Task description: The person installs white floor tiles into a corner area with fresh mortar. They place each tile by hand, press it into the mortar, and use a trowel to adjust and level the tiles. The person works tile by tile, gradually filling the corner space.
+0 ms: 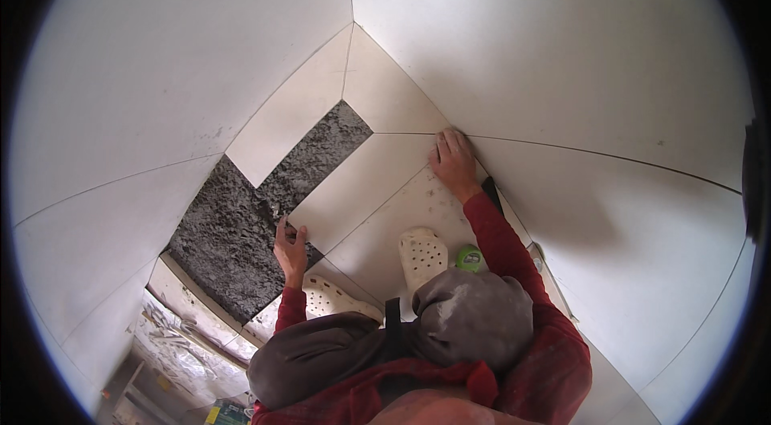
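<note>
A large pale floor tile (361,180) lies at an angle in front of me, between both hands. At its left end, next to the exposed dark grey mortar bed (229,236), is my left hand (291,255), open with thumb and fingers apart. Whether its fingertips touch the tile edge I cannot tell. My right hand (454,162) rests on the tile's right end, close against the right wall, with its fingers lying on the surface and nothing held. Another pale tile (281,124) sits beyond the mortar, along the left wall.
White wall panels (554,40) meet in the far corner. Beside my clog (423,256) is a small green round object (469,257). A dark strip (491,195) stands by the right wall. A debris-strewn lower area (181,337) lies past a curved edge at left.
</note>
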The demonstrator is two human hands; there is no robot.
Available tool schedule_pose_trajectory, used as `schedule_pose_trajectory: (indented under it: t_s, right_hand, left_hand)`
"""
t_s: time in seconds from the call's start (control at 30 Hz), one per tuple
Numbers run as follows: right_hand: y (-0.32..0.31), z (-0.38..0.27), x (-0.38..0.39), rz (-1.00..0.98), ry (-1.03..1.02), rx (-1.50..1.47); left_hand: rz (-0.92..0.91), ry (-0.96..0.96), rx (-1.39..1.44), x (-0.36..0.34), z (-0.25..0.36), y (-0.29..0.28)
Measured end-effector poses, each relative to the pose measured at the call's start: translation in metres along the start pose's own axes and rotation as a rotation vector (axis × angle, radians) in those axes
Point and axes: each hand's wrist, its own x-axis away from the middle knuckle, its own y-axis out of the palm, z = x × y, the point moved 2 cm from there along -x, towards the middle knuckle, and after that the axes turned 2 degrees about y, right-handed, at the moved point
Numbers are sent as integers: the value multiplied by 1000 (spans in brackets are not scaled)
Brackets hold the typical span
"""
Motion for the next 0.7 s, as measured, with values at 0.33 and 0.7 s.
schedule_pose_trajectory:
  t_s: [0.33, 0.7]
  right_hand:
    - [-3, -1, 0, -11, -25, 3]
    - [-6, -1, -4, -66, -30, -13]
  left_hand:
    - [-12, 45, 12, -2, -3, -4]
    - [20, 47, 77, -8, -14, -1]
